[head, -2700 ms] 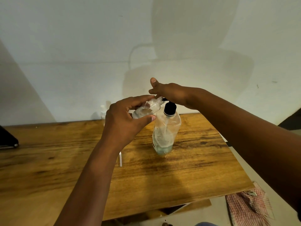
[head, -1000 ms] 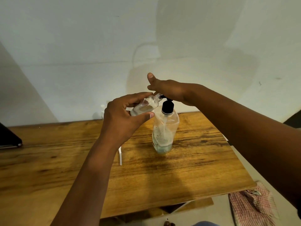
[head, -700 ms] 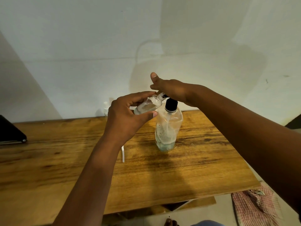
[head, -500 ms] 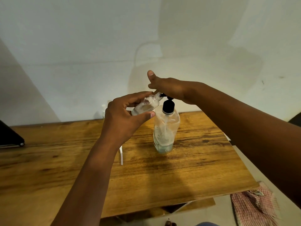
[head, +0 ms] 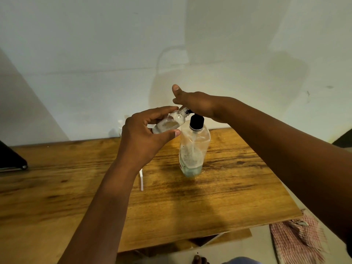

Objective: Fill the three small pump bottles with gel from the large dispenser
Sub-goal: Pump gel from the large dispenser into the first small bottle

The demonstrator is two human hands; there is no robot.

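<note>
my left hand (head: pixel 141 138) holds the small bottle (head: pixel 169 122) tipped at the big dispenser (head: pixel 193 149) on the worktop (head: pixel 228 197), my right hand (head: pixel 198 105) presses flat on the pump, so gel could miss the tiny mouth and drip.

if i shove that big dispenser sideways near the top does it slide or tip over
Probably tips: the large dispenser is tall on a narrow base, with only a little gel at the bottom, so likely light. Its dented clear walls suggest soft plastic that would flex. For now the right hand on its pump steadies it.
</note>
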